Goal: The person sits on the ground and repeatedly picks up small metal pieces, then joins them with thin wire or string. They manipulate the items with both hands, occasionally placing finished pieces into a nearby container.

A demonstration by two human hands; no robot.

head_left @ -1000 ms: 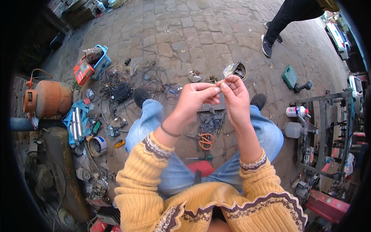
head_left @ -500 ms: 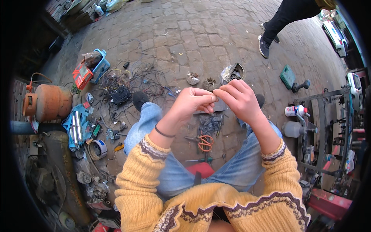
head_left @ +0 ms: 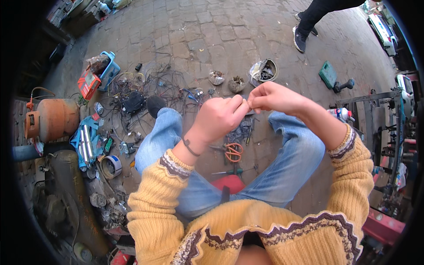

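Observation:
In front of me my left hand (head_left: 221,117) is closed, its fingers curled. My right hand (head_left: 274,98) pinches with thumb and forefinger right against the left hand's fingertips. Whatever sits between the fingers is too small or hidden to make out. Beneath the hands, on the ground, a dark pile of small parts (head_left: 240,133) is partly covered. Pliers with orange handles (head_left: 234,152) lie between my legs, and a screwdriver with a green handle (head_left: 238,171) is just nearer. Beyond the hands stand two small bowls of bits, one clear (head_left: 216,77), one grey (head_left: 236,85).
A white tub (head_left: 264,71) holds dark rings. Tangled wires (head_left: 150,88) spread at left, by a blue basket (head_left: 110,70). An orange gas cylinder (head_left: 57,118) stands far left. At right are a green case (head_left: 327,75) and a metal rack (head_left: 369,128). A person's legs (head_left: 311,22) show at top right.
My right forearm has swung outward and its wrist has turned. The left hand has rolled so its back shows more. The fingertips stay together. The view has shifted slightly.

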